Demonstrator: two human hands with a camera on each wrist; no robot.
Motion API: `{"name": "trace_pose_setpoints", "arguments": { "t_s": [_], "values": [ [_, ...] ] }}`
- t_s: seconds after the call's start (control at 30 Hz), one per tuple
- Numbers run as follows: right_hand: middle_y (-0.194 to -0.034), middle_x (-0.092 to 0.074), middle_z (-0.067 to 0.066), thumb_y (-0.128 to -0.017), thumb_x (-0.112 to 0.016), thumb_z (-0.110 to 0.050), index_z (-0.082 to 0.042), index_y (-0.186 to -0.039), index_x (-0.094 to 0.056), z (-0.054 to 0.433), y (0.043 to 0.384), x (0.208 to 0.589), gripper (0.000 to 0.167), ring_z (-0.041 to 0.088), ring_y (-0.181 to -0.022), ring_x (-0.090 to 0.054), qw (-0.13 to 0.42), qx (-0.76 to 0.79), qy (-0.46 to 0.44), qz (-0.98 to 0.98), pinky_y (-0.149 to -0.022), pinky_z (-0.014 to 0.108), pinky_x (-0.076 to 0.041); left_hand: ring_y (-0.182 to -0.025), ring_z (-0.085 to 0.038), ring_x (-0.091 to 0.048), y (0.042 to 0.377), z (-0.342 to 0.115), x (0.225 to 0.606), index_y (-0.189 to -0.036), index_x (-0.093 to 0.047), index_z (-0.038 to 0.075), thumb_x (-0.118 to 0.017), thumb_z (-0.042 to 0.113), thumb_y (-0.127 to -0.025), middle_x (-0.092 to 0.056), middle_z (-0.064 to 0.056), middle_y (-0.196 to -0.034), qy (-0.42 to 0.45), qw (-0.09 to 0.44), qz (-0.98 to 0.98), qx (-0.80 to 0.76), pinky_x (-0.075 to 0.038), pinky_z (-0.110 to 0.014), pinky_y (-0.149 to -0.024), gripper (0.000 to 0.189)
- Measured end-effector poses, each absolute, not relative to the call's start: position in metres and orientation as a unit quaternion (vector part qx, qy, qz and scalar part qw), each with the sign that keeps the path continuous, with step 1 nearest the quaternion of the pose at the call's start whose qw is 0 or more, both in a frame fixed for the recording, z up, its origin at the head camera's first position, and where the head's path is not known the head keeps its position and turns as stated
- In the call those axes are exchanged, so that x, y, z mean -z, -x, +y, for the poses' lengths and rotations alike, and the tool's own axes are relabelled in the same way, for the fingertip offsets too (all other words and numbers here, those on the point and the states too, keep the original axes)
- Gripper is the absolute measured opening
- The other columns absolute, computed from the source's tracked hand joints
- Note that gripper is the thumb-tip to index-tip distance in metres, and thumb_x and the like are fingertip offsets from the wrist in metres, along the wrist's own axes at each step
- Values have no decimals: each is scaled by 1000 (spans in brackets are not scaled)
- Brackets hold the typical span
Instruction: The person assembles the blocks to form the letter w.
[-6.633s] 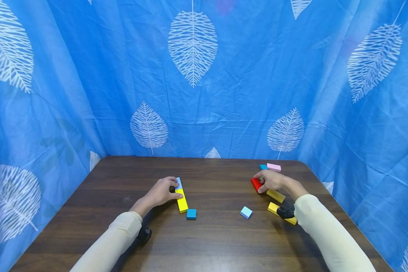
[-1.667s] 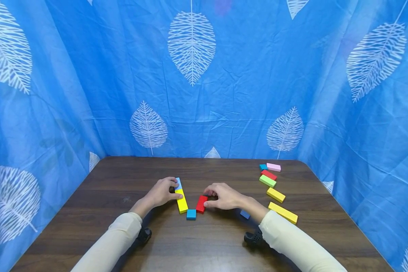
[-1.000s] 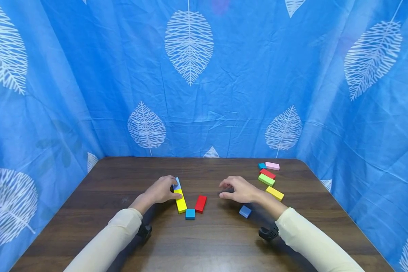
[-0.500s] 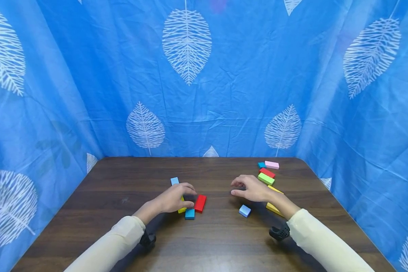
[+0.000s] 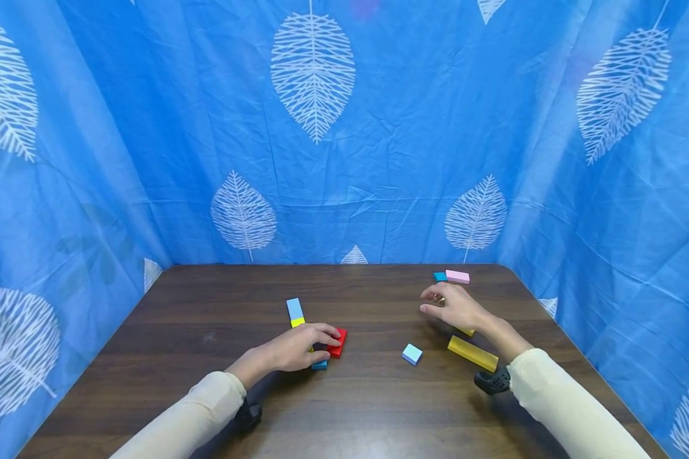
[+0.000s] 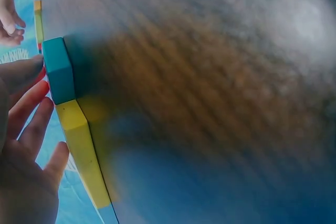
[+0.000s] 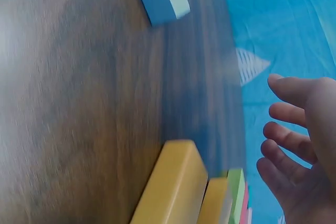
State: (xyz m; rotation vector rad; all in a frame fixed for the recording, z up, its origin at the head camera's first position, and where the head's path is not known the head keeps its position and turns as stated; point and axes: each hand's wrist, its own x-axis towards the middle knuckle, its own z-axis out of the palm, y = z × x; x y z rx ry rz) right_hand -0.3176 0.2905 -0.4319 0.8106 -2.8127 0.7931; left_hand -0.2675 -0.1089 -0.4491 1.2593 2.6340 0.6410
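Observation:
My left hand point(image 5: 293, 347) lies over a row of wooden blocks, its fingers reaching onto the red block point(image 5: 339, 347). Its palm covers much of the yellow block point(image 5: 297, 322) and part of the teal block point(image 5: 319, 365); a light blue block point(image 5: 295, 308) extends the row at the far end. In the left wrist view the thumb tip is right at the teal block point(image 6: 59, 72). To the right, my right hand point(image 5: 459, 308) hovers with loosely bent fingers and nothing between them. It hides a green block point(image 7: 236, 192) and another red block from the head view.
A long yellow block point(image 5: 473, 353) and a shorter yellow one point(image 5: 467, 331) lie under the right forearm. Behind them are a pink block point(image 5: 457, 276) and a small teal block point(image 5: 439, 276). One small light blue block point(image 5: 411, 354) sits between the hands. A blue curtain point(image 5: 356, 159) hangs behind the table.
My right hand brought the red block beside the teal one, released it and moved back right to the loose blocks. My left hand left the light blue and yellow blocks and shifted onto the red one.

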Motion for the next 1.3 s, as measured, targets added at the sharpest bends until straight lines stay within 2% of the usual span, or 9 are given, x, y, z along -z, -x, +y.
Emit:
{"name": "trace_pose_setpoints", "arguments": {
  "t_s": [0.4,0.63,0.87,1.07,1.3],
  "values": [
    [-116,-69,24,-97,-72,-11,9,-123,-68,324,335,441,33,43,-106,-64,81,-244,-191,-947,-89,61,-53,-130,-25,-56,266,-107,447,-132,-71,5,-75,13,-97,-59,-6,-142,-423,67,883,-194,-51,-36,-103,36],
    [-113,-68,25,-95,-74,-10,10,-122,-68,338,341,448,34,40,-101,-63,65,-219,-160,-960,-92,61,-52,-128,-25,-57,266,-107,447,-131,-72,6,-76,14,-97,-59,-7,-142,-423,63,883,-190,-51,-35,-102,36],
    [-106,-69,19,-94,-75,-8,10,-119,-70,339,345,452,31,32,-92,-61,37,-211,-143,-966,-87,55,-54,-129,-26,-56,265,-108,447,-132,-71,5,-74,12,-98,-58,-8,-143,-424,63,881,-199,-51,-36,-103,35],
    [-104,-70,19,-89,-80,-6,10,-115,-71,339,347,452,32,33,-92,-63,43,-190,-153,-969,-87,55,-54,-132,-24,-54,266,-108,449,-133,-71,6,-71,12,-100,-57,-5,-146,-408,73,886,-207,-49,-34,-105,34],
    [-101,-71,19,-91,-78,-5,11,-114,-72,337,345,448,29,33,-91,-64,39,-193,-159,-968,-85,54,-56,-134,-24,-52,267,-110,450,-136,-69,7,-71,9,-99,-55,-5,-148,-407,84,886,-203,-49,-34,-105,37]
  ]
}}
